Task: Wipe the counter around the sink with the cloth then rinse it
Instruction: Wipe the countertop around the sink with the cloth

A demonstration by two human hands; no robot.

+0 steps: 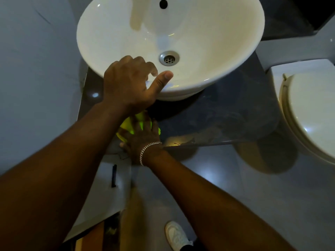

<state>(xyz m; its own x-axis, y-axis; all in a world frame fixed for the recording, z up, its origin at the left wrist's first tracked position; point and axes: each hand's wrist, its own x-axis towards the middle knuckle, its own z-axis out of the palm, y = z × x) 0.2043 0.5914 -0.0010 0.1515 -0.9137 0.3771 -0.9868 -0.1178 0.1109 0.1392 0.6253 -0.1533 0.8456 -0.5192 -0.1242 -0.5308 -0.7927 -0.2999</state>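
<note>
At six o'clock a white shoe (176, 235) stands on the floor. Above it, near the middle, the right hand (143, 140), with a silver bracelet (147, 151) at the wrist, presses flat with fingers spread on the yellow-green cloth (134, 126), which lies on the dark counter (226, 113) just in front of the sink (208, 51). The left hand (130, 84) rests on the sink's near rim, around eleven o'clock from the cloth, fingers loosely curled, thumb out, gripping nothing. The drain (169, 58) sits at twelve o'clock. A toilet (308, 113) stands at three o'clock.
</note>
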